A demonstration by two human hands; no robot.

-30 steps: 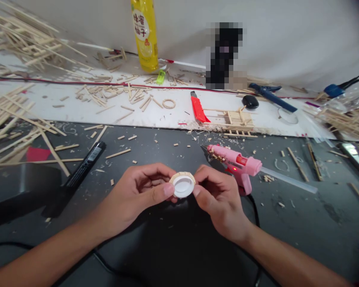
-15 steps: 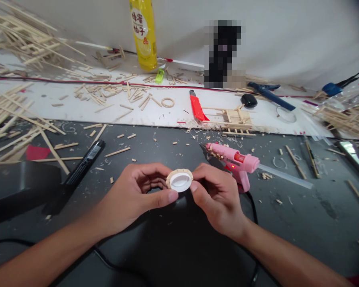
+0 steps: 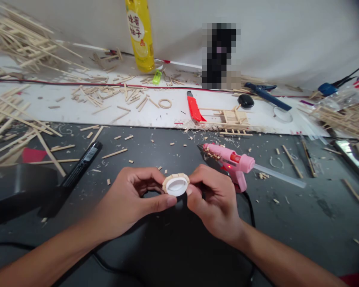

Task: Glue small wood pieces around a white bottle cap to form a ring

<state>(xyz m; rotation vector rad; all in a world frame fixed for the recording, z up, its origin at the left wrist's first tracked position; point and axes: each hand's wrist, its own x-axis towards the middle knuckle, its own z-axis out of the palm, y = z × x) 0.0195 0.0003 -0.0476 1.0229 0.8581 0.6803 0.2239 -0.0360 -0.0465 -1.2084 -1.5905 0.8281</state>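
Between my hands is a small white bottle cap (image 3: 177, 188), its hollow side facing me and short pieces of wooden stick set around its rim. My left hand (image 3: 137, 195) grips the cap's left side, thumb at the lower edge. On the other side, my right hand (image 3: 211, 197) pinches the rim between thumb and forefinger; whether a loose wood piece is in that pinch I cannot tell. Just beyond my right hand lies a pink hot glue gun (image 3: 229, 159), its small light lit and a clear glue stick (image 3: 279, 175) protruding from the back.
A black marker (image 3: 82, 165) lies left of my hands. Farther back are a red utility knife (image 3: 194, 107), a small wooden stick model (image 3: 235, 117), a wooden ring (image 3: 165, 103) and a yellow bottle (image 3: 140, 38). Wooden sticks (image 3: 10, 111) pile up at the left; scraps are scattered about.
The cap is tilted a little more toward me, showing more of its outer wall. Both hands keep their hold; the whole view has shifted slightly.
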